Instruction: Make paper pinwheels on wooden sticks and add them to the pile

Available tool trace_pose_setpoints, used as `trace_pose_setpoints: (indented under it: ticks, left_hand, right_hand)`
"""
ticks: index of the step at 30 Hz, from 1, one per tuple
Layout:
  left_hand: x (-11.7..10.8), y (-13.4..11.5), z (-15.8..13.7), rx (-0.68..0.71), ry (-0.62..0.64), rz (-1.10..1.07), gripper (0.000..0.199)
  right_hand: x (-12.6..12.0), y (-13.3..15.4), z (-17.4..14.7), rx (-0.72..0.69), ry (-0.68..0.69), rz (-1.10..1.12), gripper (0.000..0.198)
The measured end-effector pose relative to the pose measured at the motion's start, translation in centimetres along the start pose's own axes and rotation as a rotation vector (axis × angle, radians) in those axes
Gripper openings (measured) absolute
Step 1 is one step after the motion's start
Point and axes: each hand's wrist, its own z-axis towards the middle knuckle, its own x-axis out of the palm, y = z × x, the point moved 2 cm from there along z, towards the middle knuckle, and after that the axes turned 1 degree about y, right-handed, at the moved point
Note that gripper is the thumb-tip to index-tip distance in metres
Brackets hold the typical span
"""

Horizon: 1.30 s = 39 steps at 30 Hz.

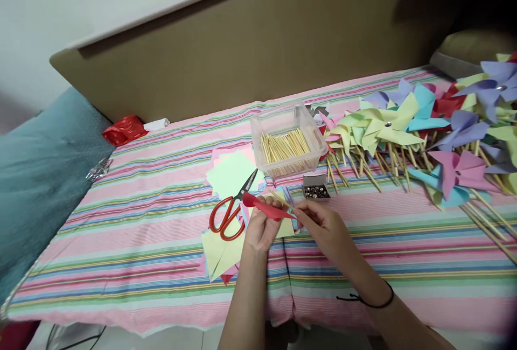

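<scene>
My left hand (259,231) is closed around a red paper pinwheel (266,208), its folded blades seen edge-on. My right hand (323,226) pinches one end of a thin wooden stick (281,198), close behind the red paper; whether stick and paper touch is hard to see. Just left of my left hand lie red-handled scissors (226,215), resting on stacked coloured paper. Beneath both hands are cut paper squares (222,247) in yellow, pink and blue. A small open box of metal fasteners (317,191) sits beyond my right hand.
A clear plastic tub (317,151) of wooden sticks stands behind the hands, with pale green sheets (233,169) beside it. Many finished pinwheels (390,124) are heaped at the right. A red plastic bundle (125,130) lies far left on the striped cloth (161,194).
</scene>
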Motion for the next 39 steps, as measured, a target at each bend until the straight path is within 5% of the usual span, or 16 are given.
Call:
trace_pose_setpoints:
  ticks: [9,39]
  left_hand:
    - [0.12,0.21,-0.48,0.000,-0.076,0.072,0.035]
    - [0.28,0.04,-1.00,0.018,-0.102,0.072,0.042]
  right_hand:
    - [0.25,0.54,-0.65,-0.032,0.098,-0.113,0.020]
    - [-0.02,0.71,-0.69,-0.170,0.011,-0.137,0.019]
